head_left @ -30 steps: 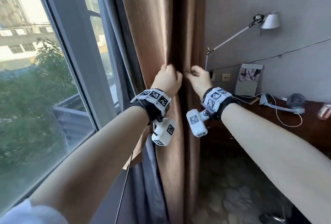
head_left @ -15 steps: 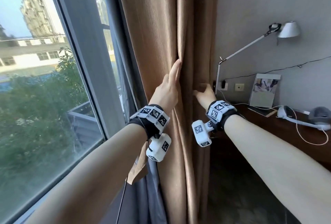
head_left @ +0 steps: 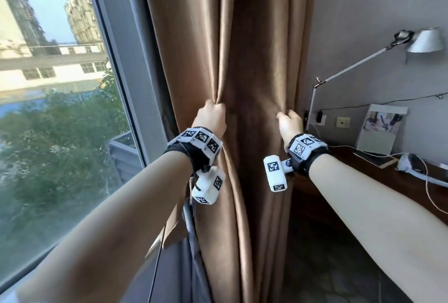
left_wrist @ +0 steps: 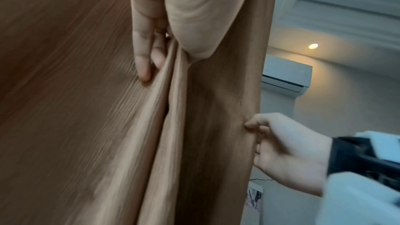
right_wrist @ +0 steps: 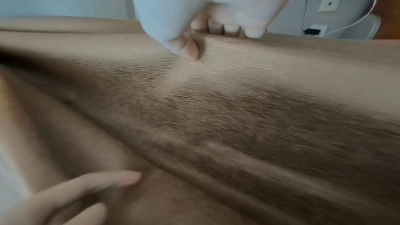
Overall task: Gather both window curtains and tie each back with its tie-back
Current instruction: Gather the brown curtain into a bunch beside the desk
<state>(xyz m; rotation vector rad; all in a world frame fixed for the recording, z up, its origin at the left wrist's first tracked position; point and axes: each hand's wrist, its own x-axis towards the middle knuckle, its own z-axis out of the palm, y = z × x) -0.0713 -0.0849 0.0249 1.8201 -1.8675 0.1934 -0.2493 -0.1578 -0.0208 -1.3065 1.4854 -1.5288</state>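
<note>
Left hand [head_left: 213, 118] closed on a fold of the brown curtain [head_left: 247, 60], fingers [left_wrist: 141, 54] pinching a pleat toward the window side. Right hand [head_left: 289, 123] gripping the curtain's right edge, thumb in front, fingertips [right_wrist: 231, 29] curled behind the fabric. Curtain hanging in bunched vertical folds between window [head_left: 60, 109] and wall, stretched a little between both hands. Further right, a dark wooden desk [head_left: 388, 179] with a white lamp [head_left: 426, 41] and a picture frame [head_left: 380, 130] against the grey wall.
</note>
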